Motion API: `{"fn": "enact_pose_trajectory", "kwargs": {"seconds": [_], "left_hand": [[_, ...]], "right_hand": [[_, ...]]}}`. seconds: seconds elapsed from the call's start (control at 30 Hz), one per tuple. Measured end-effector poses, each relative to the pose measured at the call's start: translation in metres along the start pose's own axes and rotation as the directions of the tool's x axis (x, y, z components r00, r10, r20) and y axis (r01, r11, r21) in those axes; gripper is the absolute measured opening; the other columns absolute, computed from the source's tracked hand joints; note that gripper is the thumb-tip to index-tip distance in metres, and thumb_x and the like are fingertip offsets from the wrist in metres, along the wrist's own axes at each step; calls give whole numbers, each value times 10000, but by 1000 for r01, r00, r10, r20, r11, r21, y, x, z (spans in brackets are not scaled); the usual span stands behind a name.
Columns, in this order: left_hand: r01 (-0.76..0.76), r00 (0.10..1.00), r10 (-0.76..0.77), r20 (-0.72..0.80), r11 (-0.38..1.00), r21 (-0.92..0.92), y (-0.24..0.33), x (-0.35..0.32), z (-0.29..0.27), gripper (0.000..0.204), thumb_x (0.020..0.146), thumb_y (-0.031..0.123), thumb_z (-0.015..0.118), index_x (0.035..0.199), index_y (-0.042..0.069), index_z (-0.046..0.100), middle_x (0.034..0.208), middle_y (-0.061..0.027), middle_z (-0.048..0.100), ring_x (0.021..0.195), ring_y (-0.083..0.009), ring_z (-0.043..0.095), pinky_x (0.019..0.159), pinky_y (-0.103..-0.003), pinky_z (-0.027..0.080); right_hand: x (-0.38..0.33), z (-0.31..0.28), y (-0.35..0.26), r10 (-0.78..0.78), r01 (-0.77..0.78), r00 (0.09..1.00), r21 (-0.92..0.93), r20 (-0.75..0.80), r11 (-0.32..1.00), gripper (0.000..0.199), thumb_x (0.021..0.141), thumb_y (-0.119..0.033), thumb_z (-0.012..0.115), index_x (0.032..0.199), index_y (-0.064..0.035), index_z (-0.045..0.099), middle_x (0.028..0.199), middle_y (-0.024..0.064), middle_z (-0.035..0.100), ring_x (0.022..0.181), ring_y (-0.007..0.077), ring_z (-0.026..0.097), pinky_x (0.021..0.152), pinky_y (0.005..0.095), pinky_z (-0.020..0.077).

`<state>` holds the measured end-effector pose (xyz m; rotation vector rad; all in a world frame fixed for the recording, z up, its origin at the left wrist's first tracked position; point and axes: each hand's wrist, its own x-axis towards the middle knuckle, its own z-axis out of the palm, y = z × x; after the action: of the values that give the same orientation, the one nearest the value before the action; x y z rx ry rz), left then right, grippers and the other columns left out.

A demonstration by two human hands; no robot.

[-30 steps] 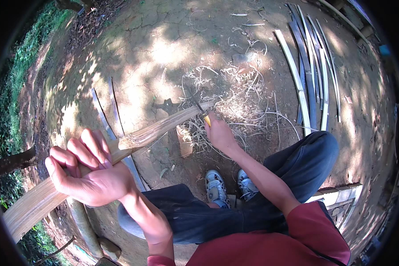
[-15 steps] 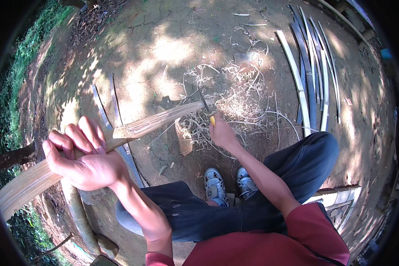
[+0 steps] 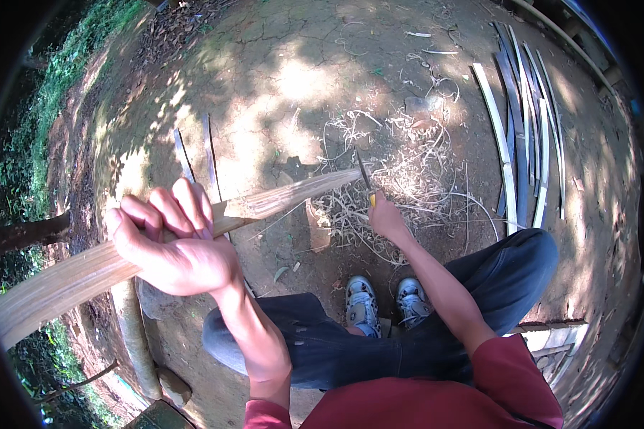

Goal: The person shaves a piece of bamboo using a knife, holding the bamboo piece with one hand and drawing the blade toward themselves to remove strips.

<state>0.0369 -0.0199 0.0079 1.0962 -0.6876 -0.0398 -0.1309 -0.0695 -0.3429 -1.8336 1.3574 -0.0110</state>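
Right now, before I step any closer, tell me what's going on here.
A person's left hand, palm up with fingers curled, holds a long piece of wood that slants across the view. The right hand grips a yellow-handled knife, its blade at the wood's far end; whether it touches is hard to tell. Pale curled shavings lie on the dirt ground around that end, and long strips lie off to the right.

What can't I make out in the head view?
Head view:
Wooden piece, left end: cut off at the picture's edge.
Its stretch under the left hand: hidden by it.
Most of the knife handle: hidden by the right hand.
Anything beneath the curled shavings: covered by them.
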Motion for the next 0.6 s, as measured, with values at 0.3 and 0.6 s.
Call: {"fn": "enact_pose_trajectory", "kwargs": {"seconds": [0.3,0.6], "left_hand": [[30,999,-28,18,993,-118,4,-5,2,403,962,338,359,626,145,247,458,21,195,364,-79,153,324,-220,149],[85,996,-88,-15,988,-125,6,-7,0,433,976,357,369,617,150,245,444,27,192,347,-79,155,325,-216,159]], "right_hand": [[-20,-19,-22,-168,189,976,160,-137,969,282,874,-133,500,1121,0,462,769,256,609,734,452,606,655,520,462],[-29,-20,-48,-158,178,957,63,-242,982,228,857,-83,503,1032,38,422,811,269,603,750,438,607,674,513,475]]}}
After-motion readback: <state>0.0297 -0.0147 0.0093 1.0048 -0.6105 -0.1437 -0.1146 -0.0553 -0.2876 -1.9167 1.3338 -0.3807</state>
